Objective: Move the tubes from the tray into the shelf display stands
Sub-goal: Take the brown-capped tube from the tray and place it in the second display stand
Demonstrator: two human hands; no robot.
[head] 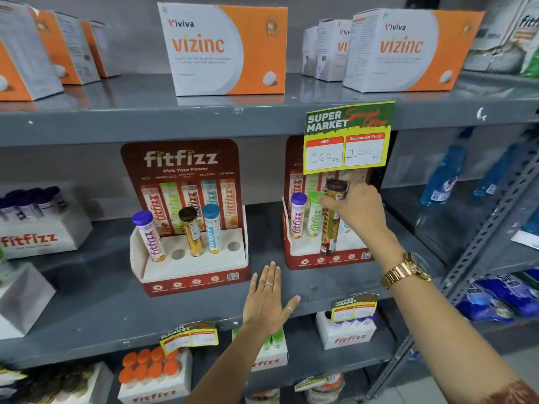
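Two red fitfizz display stands sit on the middle shelf. The left stand holds a purple-capped tube, a brown-capped tube and a blue-capped tube, with two holes open. The right stand holds a purple-capped tube and a green-capped tube. My right hand grips a brown-capped tube near its top, its base down at the right stand's holes. My left hand is flat and spread above the shelf edge between the stands, holding nothing.
A yellow price card hangs from the upper shelf over the right stand. Vizinc boxes line the top shelf. White fitfizz trays of tubes stand at the left and on the lower shelf. Blue bottles are at right.
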